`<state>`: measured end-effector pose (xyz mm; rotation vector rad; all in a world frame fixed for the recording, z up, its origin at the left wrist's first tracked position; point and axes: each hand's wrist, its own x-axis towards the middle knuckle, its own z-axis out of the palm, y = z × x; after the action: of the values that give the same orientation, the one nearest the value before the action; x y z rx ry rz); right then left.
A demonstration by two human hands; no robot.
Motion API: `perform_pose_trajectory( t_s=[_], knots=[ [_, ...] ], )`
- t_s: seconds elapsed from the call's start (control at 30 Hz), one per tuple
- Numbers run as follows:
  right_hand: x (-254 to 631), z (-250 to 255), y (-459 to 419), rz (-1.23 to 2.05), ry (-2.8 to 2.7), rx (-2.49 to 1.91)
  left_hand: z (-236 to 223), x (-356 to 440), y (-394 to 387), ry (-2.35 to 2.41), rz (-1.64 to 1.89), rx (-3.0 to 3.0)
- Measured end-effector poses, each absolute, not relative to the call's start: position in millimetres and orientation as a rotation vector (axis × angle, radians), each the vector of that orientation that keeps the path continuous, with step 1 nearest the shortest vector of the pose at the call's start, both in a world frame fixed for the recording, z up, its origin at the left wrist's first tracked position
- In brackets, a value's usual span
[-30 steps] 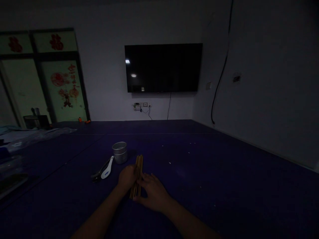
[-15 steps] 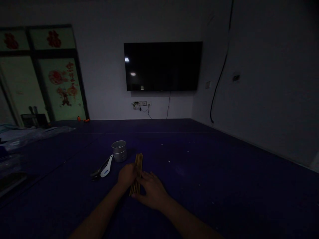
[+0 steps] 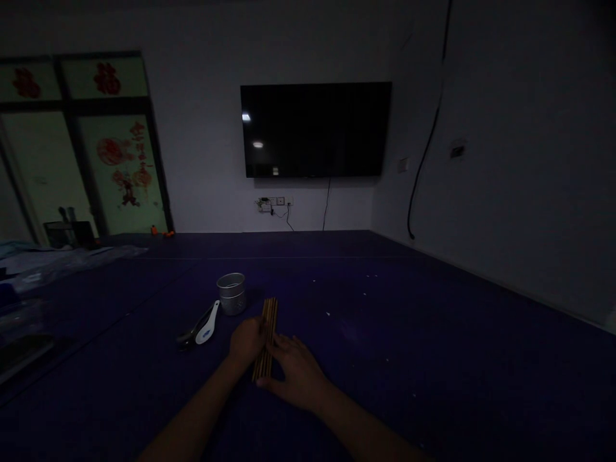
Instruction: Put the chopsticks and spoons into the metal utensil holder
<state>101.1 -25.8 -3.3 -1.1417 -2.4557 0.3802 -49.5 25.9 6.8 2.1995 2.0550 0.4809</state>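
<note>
A bundle of several thin chopsticks (image 3: 264, 364) lies lengthwise on the dark blue surface in front of me. My left hand (image 3: 248, 341) is closed around the middle of the bundle from the left. From the right, my right hand (image 3: 297, 372) holds its near half, thumb at the lower end and fingertips against the side. Left of the bundle stands an upright metal cup (image 3: 232, 296) with a dotted lower wall. Beside the cup lies a white soup spoon (image 3: 206, 328) with a blue mark in its bowl. A dark utensil (image 3: 188, 336), too dim to name, lies against the spoon.
The broad blue surface (image 3: 366, 385) reaches to the wall and carries small white scraps (image 3: 328, 314). Crumpled clear plastic (image 3: 72, 262) lies at the far left. A television (image 3: 315, 130) hangs on the wall, and a black cable (image 3: 423, 160) runs down at right.
The whole view has shifted very slightly. Both hands stay on the chopsticks in nearly the same pose, and the cup and spoon have not moved.
</note>
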Motion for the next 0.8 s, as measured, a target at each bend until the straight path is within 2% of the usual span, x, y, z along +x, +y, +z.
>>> perform_pose_trajectory(
  t_s=[0.8],
  knots=[
    [103.9,-2.3,-25.5,0.409,-2.491,-1.153,5.9,-48.6,26.0,2.047,0.494,2.253]
  ],
)
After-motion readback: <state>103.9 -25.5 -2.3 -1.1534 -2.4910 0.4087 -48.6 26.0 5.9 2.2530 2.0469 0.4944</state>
